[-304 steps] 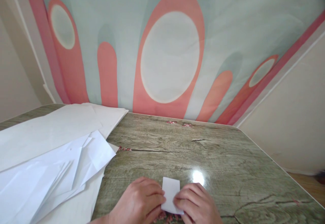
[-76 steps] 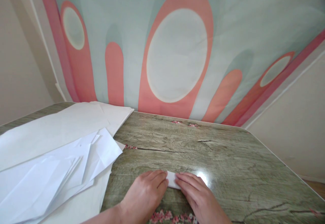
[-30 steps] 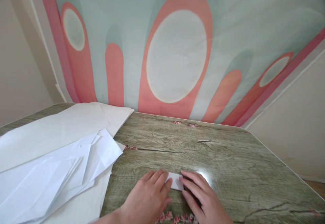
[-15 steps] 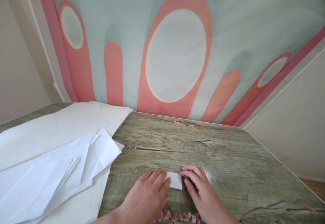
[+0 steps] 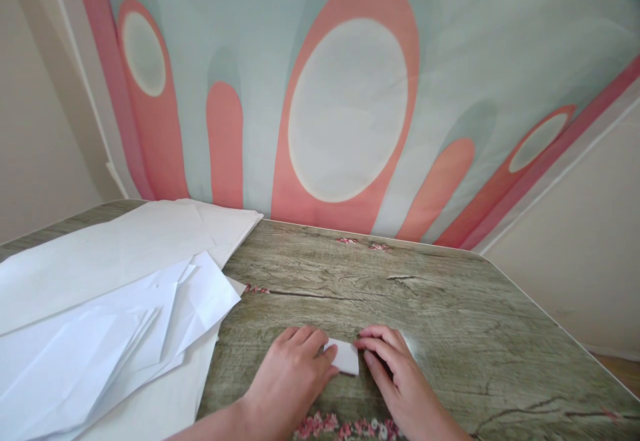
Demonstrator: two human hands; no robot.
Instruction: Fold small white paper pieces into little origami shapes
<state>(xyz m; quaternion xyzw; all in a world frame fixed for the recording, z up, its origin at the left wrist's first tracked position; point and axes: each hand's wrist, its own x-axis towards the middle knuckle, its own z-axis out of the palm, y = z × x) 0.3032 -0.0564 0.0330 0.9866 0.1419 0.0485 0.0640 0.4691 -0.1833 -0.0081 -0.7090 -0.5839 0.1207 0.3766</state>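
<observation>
A small folded piece of white paper (image 5: 345, 357) lies on the wood-patterned tabletop between my two hands. My left hand (image 5: 295, 377) is closed over its left end, with the thumb on the paper and the fingers behind it. At the right end is my right hand (image 5: 395, 374), its fingers gently bent and thumb apart from them. One fingertip of that hand touches or nearly touches the paper's upper right corner. The paper's left edge is hidden under my left hand.
Loose white sheets and folded pieces (image 5: 125, 334) lie at the left on a stack of large off-white paper (image 5: 130, 234). Behind the wooden-look table (image 5: 425, 294) hangs a green and coral patterned backdrop (image 5: 445, 47). The table's right edge runs diagonally.
My left hand has shifted slightly up and turned a little, with its fingers drawn back to show a bit more of the paper. My right hand is almost unmoved.
</observation>
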